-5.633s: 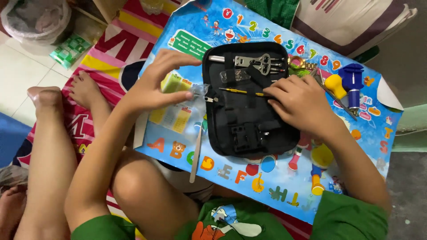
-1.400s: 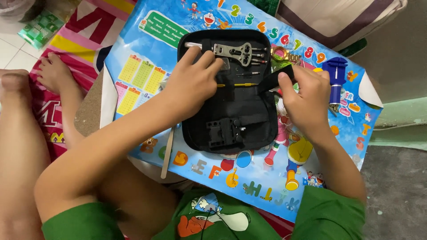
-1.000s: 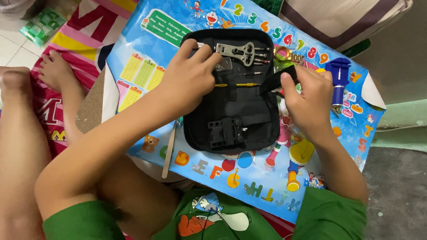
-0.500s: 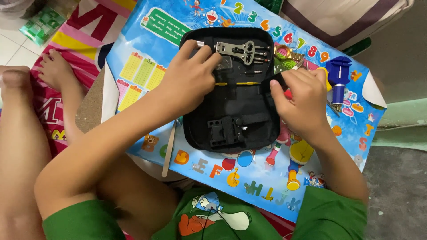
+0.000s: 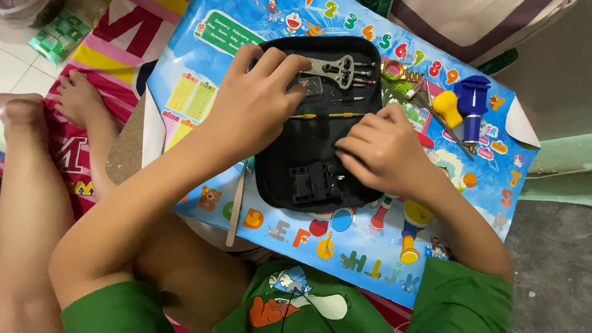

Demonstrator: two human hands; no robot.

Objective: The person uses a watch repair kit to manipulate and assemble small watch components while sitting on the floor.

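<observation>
the right hand (image 5: 385, 151) has moved from the tabletop's right side onto the open black tool case (image 5: 317, 120), fingers together, flat. left hand (image 5: 259, 102) fingers, loosely apart, stay at the metal wrench (image 5: 333, 66).

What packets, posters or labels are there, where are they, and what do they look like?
Blue cartoon learning poster: spread under the black zip tool case, rectangular, with bright letters, numbers and characters.
Green panel: printed on the poster's top left, rounded rectangle with white writing.
Small green packet: on the floor, far top left, with a chequered look.
</observation>
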